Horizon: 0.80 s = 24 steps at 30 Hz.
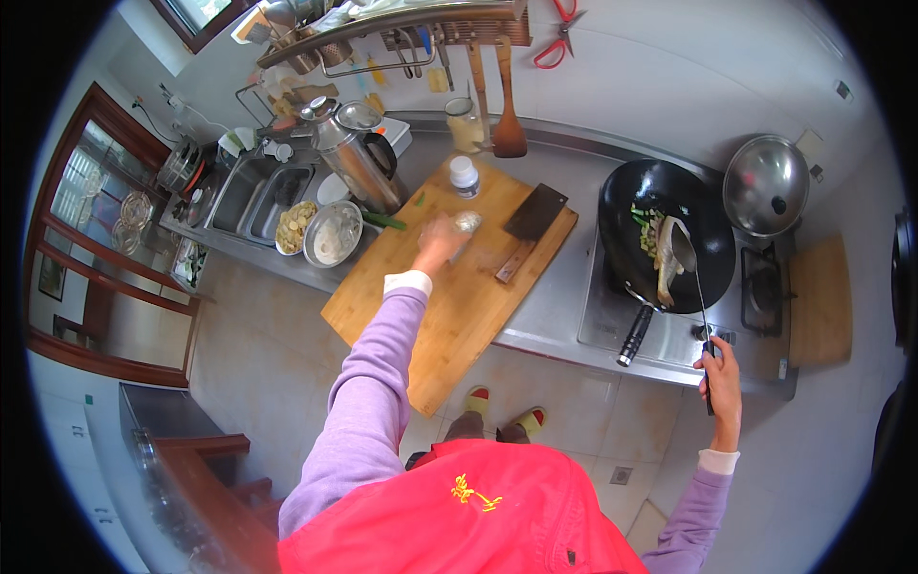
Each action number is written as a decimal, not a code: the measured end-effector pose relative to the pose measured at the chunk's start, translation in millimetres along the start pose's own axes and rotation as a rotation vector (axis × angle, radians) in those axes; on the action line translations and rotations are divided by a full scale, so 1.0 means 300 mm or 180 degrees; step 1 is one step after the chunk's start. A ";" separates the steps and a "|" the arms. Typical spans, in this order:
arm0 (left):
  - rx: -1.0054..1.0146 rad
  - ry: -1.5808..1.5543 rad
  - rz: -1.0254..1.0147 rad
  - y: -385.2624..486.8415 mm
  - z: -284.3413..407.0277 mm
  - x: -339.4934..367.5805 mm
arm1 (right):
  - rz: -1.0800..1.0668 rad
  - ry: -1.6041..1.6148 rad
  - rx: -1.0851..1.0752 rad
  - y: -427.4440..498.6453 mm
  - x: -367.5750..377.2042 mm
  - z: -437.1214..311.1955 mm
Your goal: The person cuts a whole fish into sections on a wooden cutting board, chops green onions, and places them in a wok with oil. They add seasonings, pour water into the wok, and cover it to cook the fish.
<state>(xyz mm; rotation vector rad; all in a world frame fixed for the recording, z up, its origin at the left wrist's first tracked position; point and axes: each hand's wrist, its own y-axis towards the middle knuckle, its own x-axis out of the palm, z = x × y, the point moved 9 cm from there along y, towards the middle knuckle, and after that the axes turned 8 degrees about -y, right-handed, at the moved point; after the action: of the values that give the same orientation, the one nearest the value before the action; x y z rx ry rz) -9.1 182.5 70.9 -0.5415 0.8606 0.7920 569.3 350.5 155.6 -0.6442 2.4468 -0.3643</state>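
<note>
My left hand point(439, 242) is over the wooden cutting board point(387, 308), its fingers around a small pale-topped container point(467, 221). Blur hides what that container holds. A white bottle point(464, 176) stands just beyond it, and a cleaver point(536, 213) lies flat to its right. In my right hand point(721, 377) is the black handle of a metal cooking ladle or turner point(684, 247). Its head rests over a whole fish point(667, 271) in the black wok point(622, 215). Chopped green and pale pieces point(647, 228) lie beside the fish.
The wok sits on a gas stove point(599, 316), its handle point(635, 336) pointing towards me. A domed metal lid point(766, 186) leans behind. Left of the board are a metal bowl point(334, 235), a bowl of sliced food point(295, 226), a steel thermos jug point(358, 161) and a sink point(247, 194).
</note>
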 end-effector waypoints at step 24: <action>-0.0336 -0.3591 -0.2260 0.026 0.157 0.111 | 0.0359 0.0098 0.0178 -0.027 0.096 -0.031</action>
<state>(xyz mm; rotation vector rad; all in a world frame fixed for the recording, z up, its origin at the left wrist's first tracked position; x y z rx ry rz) 19.7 233.0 68.4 -0.3588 -0.4166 0.3629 546.2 329.6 153.0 -0.4778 2.4801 -0.3986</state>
